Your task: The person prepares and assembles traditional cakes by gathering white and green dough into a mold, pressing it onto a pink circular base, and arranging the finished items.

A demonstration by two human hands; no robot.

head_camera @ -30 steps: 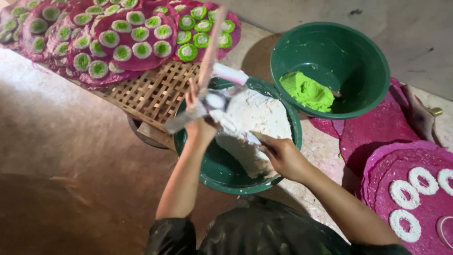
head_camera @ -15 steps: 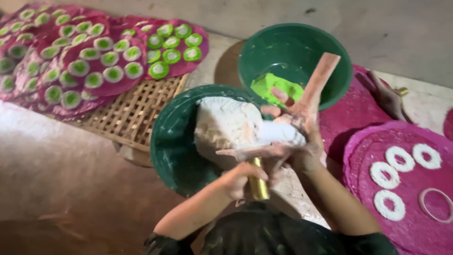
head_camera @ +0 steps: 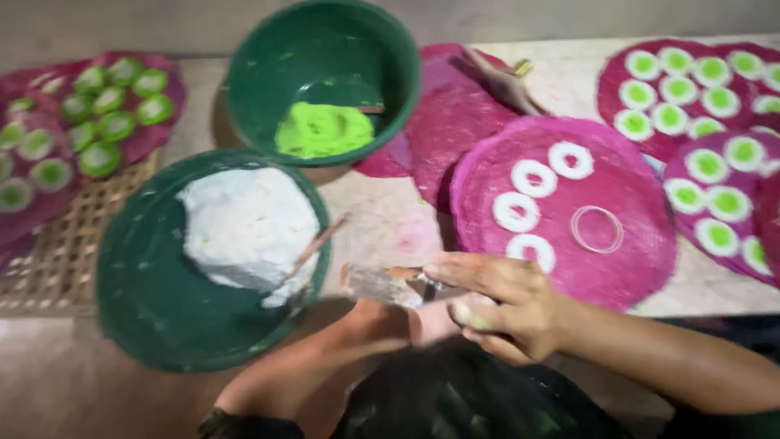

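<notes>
No labels, signs or screens in view. Only possible package item: a small clear, shiny wrapper-like piece [head_camera: 388,284], blurred, sits between both hands near bottom centre, just right of the green basin's rim; whether it is plastic film or a tool cannot be told. The right hand [head_camera: 500,305] covers its right end and the left hand [head_camera: 382,321] sits just under it. Its surface looks transparent with whitish smears; no print is visible on it.
</notes>
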